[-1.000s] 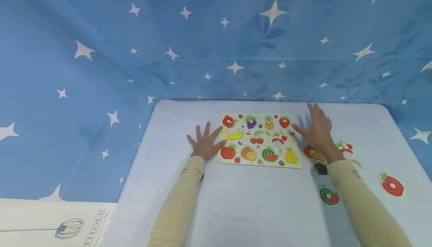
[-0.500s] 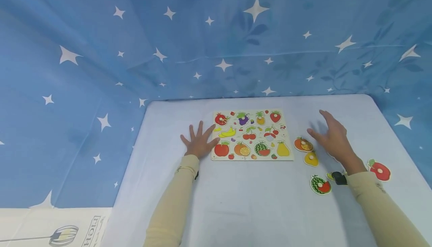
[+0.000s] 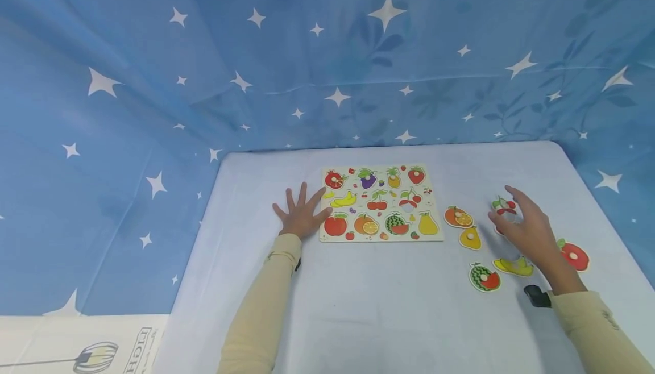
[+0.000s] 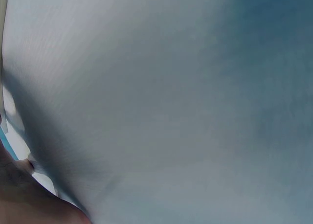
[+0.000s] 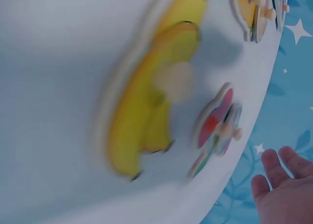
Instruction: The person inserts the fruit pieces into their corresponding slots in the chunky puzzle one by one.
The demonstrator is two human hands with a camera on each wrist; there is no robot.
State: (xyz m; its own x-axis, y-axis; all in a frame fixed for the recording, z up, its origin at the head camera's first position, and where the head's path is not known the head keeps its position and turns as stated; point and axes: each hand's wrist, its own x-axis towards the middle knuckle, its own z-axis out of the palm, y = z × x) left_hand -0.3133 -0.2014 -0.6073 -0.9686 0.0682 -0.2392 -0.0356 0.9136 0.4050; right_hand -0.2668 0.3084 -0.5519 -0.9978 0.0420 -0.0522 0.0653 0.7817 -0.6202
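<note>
My left hand lies with fingers spread, thumb and index finger at the left edge of a fruit puzzle board. The board shows several printed fruits. My right hand is over loose knobbed pieces on the right, holding nothing, thumb and index finger apart around a cherry piece. Another piece is partly hidden under that hand. Near its wrist lies a banana piece, large in the right wrist view, where my extended fingertips show. The left wrist view is mostly blurred cloth.
An orange piece and a pear piece lie just right of the board. Closer to me is a watermelon piece. A red fruit piece sits beyond my right forearm. A blue starry curtain hangs behind the table.
My right hand has moved from the board's right edge rightward and toward me to the cherry piece, uncovering the pear and banana pieces. The left hand stays at the board; the view has shifted slightly.
</note>
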